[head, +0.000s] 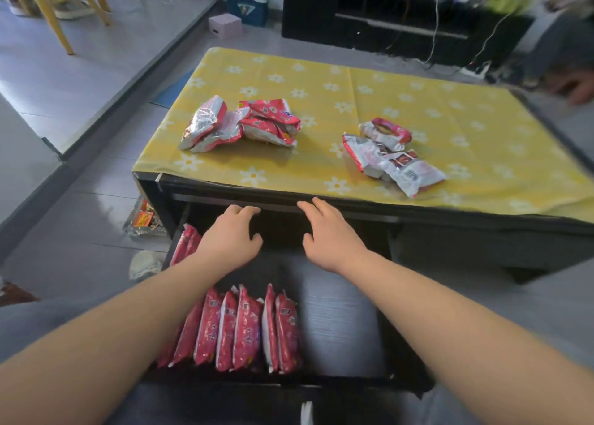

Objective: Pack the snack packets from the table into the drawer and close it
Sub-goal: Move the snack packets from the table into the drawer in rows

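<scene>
The black drawer [340, 325] is pulled out under the table's front edge. Several red snack packets [244, 328] stand on edge in a row along its left and front part. My left hand [229, 235] and my right hand [328, 231] hover over the drawer's back, fingers spread, holding nothing. On the yellow flowered tablecloth [353, 90] lie two heaps of red and silver packets: a left pile [241, 124] and a right pile [390, 154].
A foil tray with sweets [144, 220] and a shoe [146, 264] lie on the floor left of the drawer. A black cabinet with cables [401, 23] stands beyond the table. Another person's hand [575, 87] shows at the far right.
</scene>
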Tool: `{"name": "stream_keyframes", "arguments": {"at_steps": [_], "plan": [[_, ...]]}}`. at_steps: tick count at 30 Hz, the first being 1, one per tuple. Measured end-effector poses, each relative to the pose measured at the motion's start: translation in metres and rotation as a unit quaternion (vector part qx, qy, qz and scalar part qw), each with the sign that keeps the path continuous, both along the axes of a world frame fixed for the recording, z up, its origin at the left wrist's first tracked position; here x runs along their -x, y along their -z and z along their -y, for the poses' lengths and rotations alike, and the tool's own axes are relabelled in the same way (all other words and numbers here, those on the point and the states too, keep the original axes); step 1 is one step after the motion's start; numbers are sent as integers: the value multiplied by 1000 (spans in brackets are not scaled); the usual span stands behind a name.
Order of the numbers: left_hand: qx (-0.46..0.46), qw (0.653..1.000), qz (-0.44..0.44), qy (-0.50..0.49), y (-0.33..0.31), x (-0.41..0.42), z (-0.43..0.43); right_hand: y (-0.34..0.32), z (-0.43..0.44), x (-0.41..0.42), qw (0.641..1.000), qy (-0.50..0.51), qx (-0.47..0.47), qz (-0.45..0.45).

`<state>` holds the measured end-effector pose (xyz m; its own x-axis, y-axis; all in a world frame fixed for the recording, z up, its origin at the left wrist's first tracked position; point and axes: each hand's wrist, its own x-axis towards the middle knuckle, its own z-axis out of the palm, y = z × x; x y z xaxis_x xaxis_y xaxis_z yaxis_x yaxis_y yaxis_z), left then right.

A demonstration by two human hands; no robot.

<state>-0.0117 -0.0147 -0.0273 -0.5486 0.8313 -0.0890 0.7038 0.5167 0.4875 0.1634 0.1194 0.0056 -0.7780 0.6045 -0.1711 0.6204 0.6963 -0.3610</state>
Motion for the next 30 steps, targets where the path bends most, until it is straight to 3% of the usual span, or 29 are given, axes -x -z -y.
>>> {"name": "stream_keyframes", "arguments": {"at_steps": [5,10,16,19,23,30], "plan": [[-24,999,3,31,-7,-29,-33,-25,-57,-47,997,44,-59,17],[-57,996,15,67,-28,-56,-79,-27,-109,-70,986,128,-99,-33],[-84,993,61,59,-44,-75,-149,-12,-157,-73,969,182,-166,16],[-69,994,73,37,-47,-77,-185,-9,-183,-72,970,202,-132,-6],[-43,985,166,-32,-51,-83,-219,-4,-205,-72,974,206,-92,22],[-81,924,347,-142,-49,-90,-272,9,-231,-89,973,226,-45,22]]}}
